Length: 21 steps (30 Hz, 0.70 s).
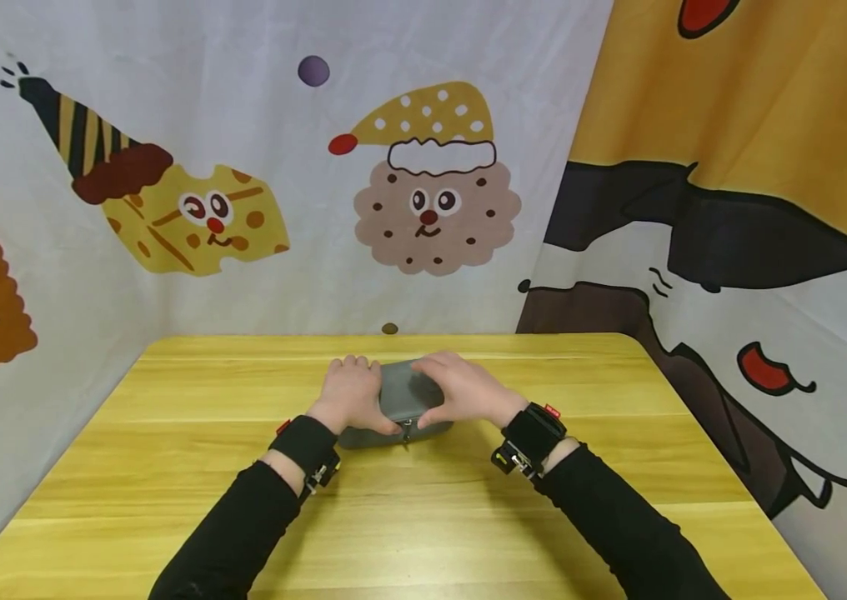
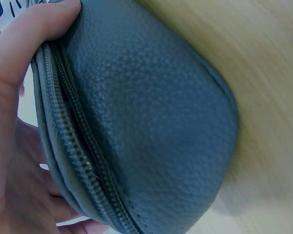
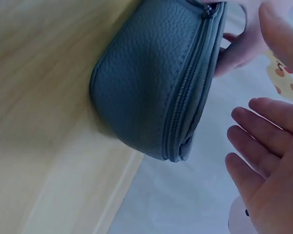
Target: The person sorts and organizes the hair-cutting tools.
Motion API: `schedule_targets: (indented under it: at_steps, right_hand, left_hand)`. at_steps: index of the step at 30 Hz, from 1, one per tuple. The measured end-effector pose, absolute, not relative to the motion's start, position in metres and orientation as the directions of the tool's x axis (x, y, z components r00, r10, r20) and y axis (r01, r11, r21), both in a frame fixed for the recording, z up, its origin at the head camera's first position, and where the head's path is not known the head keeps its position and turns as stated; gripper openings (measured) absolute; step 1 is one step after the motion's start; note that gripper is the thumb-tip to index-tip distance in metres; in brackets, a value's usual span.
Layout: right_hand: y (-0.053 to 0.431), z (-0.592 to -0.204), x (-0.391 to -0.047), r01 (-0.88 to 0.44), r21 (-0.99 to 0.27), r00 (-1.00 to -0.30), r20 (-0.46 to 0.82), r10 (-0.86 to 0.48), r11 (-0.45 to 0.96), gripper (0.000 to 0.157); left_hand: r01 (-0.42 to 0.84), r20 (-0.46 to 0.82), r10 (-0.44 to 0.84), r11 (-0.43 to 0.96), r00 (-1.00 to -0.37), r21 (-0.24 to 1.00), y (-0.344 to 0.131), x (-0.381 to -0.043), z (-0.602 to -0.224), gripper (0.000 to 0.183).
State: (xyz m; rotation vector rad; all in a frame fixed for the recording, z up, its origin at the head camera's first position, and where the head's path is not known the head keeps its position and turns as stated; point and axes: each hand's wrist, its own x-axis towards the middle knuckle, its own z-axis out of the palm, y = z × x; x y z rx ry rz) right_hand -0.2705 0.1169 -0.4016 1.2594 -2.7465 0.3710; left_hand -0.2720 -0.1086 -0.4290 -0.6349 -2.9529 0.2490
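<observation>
A grey zippered pouch (image 1: 399,390) of pebbled leather stands on the table, toward its far side. My left hand (image 1: 352,393) grips its left end, with the thumb (image 2: 63,17) by the zipper and the fingers reaching behind. Along the pouch's upper edge runs the zipper (image 3: 188,92), and its pull (image 1: 407,428) hangs near the middle of the front. On the other side, my right hand (image 1: 468,390) is held close to the right end, thumb and fingers spread. In the right wrist view a gap separates those fingers (image 3: 256,141) from the pouch.
The pouch stands on a light wooden table (image 1: 423,533). Behind the table's far edge hangs a white cloth (image 1: 243,92) printed with cartoon snacks, and a yellow patterned cloth (image 1: 754,108) covers the right side. Each wrist wears a black band (image 1: 533,435) with a small device.
</observation>
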Motion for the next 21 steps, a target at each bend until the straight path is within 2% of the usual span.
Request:
schedule_targets:
  at_steps: [3, 12, 21]
  right_hand:
    - [0.115, -0.401, -0.274, -0.766, -0.147, -0.643, 0.169, -0.747, 0.626, 0.097]
    - [0.109, -0.401, -0.284, -0.779, -0.107, -0.626, 0.097, -0.774, 0.617, 0.115]
    - [0.103, -0.403, -0.293, -0.758, -0.080, -0.648, -0.017, -0.761, 0.647, 0.122]
  left_hand:
    - [0.396, 0.077, 0.414, 0.901, -0.907, -0.179, -0.109, -0.271, -0.428, 0.113]
    - [0.397, 0.084, 0.415, 0.902, -0.906, -0.171, -0.108, -0.269, -0.426, 0.113]
    - [0.394, 0.078, 0.410, 0.904, -0.909, -0.166, -0.108, -0.270, -0.428, 0.114]
